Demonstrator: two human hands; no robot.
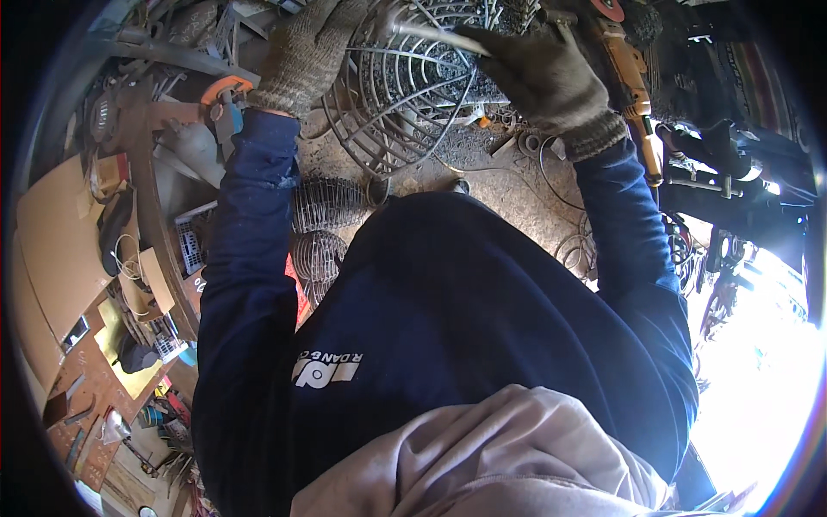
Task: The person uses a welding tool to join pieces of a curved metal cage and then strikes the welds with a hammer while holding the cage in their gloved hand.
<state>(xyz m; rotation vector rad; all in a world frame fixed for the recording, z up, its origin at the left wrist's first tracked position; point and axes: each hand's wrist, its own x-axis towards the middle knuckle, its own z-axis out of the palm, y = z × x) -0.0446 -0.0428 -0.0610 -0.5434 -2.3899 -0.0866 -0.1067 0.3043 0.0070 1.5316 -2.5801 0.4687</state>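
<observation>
My right hand [551,86], in a grey-brown knit glove, is closed on a pale, slim-handled tool [439,37] that looks like a hammer; its far end is blurred near the top edge. Below the tool stands a round metal wire frame [412,95] of curved bars and rings, like a fan guard or basket. At that frame's upper left is my gloved left hand [308,62]. Its fingers reach the picture's upper edge, and their grip does not show clearly.
An orange angle grinder [627,73] lies beyond my right hand. Wire coils [327,202] sit on the floor near my left forearm. An orange-and-blue clamp-like piece [226,96] is by my left wrist. Cardboard [60,241] and tools cover the bench at left. Loose cables run at right.
</observation>
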